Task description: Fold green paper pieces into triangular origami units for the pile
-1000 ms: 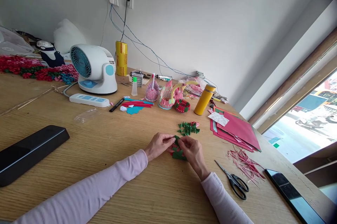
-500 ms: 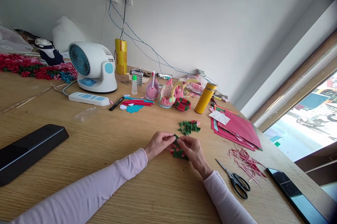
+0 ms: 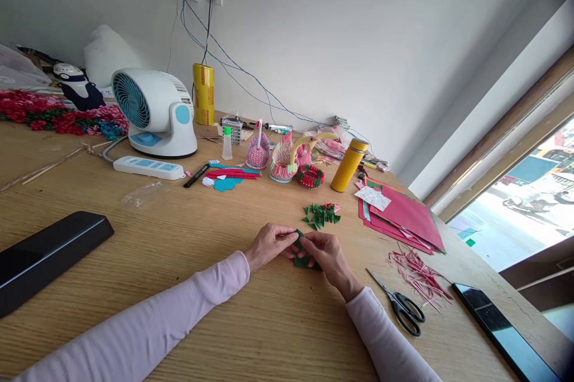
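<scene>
My left hand and my right hand meet over the wooden table, both pinching a small green paper piece between fingertips. Under them lies a small stack of green and red paper. A pile of folded green paper triangles sits just beyond my hands. Both arms wear pale pink sleeves.
Black scissors and red paper strips lie to the right, with red paper sheets and a phone near the edge. Farther back stand a yellow bottle, paper swans, a fan, a power strip. A black case lies left.
My hands stay together on the green piece with only slight finger shifts. The view has tilted down a little.
</scene>
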Available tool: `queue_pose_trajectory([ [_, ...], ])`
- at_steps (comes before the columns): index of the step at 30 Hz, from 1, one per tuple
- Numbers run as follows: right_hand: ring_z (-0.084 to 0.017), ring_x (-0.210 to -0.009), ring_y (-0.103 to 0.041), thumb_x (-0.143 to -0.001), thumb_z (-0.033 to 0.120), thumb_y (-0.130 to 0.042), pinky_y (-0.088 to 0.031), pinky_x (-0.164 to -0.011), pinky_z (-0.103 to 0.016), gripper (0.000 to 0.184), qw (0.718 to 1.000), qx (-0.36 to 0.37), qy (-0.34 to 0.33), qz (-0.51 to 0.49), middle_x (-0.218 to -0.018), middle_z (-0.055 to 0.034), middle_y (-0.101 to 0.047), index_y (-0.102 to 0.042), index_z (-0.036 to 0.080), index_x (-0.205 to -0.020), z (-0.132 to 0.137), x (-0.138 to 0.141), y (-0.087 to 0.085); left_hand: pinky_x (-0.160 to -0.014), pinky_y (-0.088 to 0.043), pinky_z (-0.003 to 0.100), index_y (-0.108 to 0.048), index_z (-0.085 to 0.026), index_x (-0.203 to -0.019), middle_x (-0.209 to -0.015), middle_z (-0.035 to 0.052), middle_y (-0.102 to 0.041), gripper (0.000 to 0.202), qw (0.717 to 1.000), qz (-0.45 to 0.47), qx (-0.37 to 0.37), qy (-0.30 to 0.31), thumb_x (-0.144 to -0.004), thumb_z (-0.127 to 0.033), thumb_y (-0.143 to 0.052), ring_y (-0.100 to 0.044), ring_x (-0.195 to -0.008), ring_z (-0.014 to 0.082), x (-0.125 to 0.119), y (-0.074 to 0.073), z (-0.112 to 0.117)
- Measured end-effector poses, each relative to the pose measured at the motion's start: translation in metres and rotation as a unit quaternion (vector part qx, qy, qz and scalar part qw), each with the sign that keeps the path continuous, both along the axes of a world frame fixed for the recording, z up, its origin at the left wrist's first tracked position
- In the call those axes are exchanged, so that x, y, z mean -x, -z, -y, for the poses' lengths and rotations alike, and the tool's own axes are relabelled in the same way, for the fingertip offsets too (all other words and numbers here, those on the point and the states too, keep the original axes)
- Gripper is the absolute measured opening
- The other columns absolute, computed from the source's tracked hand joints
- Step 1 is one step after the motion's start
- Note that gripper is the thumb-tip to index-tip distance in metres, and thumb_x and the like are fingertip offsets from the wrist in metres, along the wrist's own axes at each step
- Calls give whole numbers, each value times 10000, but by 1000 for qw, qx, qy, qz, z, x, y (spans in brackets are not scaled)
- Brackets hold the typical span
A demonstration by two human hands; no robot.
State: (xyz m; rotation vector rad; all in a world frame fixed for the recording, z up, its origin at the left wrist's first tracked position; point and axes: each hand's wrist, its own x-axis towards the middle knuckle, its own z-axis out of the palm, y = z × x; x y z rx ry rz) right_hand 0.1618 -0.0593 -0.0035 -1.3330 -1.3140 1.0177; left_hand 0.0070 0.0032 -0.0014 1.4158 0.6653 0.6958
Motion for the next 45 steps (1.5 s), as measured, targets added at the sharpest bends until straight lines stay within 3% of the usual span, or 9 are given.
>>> queue_pose_trajectory([
  [7, -157, -577, -656, -777, 468, -592, -461, -397, -169, 370, 999, -11, 11, 33, -648, -53, -676, -663, 109, -830, 0, 2, 3, -576, -559, 270, -683, -103, -862, -684, 53, -694, 327, 1000, 1, -13, 11, -697, -385, -662, -662, -663, 188, -1, 2, 0],
  [14, -181, -590, -669, -796, 437, -559, -493, -407, -196, 340, 997, -16, 34, 74, -653, -67, -684, -652, 114, -841, 2, 4, 3, -644, -569, 305, -669, -89, -954, -738, 62, -700, 337, 999, -4, -22, 23, -695, -305, -651, -671, -718, 199, -1, 2, 2],
  [20, -191, -590, -671, -828, 357, -519, -508, -427, -214, 267, 983, -55, 54, 166, -654, -61, -688, -664, 134, -855, 4, 8, -1, -662, -572, 305, -680, -106, -965, -780, 53, -709, 318, 1000, -2, -9, 4, -677, -144, -549, -680, -717, 196, -5, 6, 3],
  [23, -172, -578, -656, -834, 292, -509, -490, -440, -201, 221, 966, -92, 70, 231, -668, -49, -689, -676, 147, -832, 6, 11, -4, -656, -574, 302, -674, -112, -1001, -794, 49, -711, 357, 1000, -1, -12, -3, -690, -138, -502, -680, -711, 187, -7, 8, 3],
  [30, -146, -579, -638, -834, 232, -507, -483, -483, -196, 185, 953, -137, 83, 256, -731, -41, -689, -659, 153, -906, 6, 15, -6, -639, -564, 301, -640, -87, -1076, -888, 88, -710, 380, 996, -33, -85, -12, -769, -251, -486, -678, -714, 196, -4, 5, 7],
  [36, -132, -594, -635, -831, 175, -502, -490, -565, -209, 160, 946, -176, 81, 261, -752, -30, -673, -634, 167, -921, 6, 15, -3, -712, -510, 251, -662, -125, -1074, -950, 66, -708, 391, 972, -81, -221, -28, -750, -146, -445, -653, -802, 176, -3, 1, 8],
  [45, -150, -745, -629, -794, 91, -485, -475, -650, -224, 214, 924, -207, 53, 316, -857, -27, -655, -577, 197, -957, 7, 15, -1, -797, -464, 226, -681, -143, -978, -950, 51, -698, 401, 955, -94, -281, -35, -744, -57, -367, -623, -868, 156, -4, -3, 10],
])
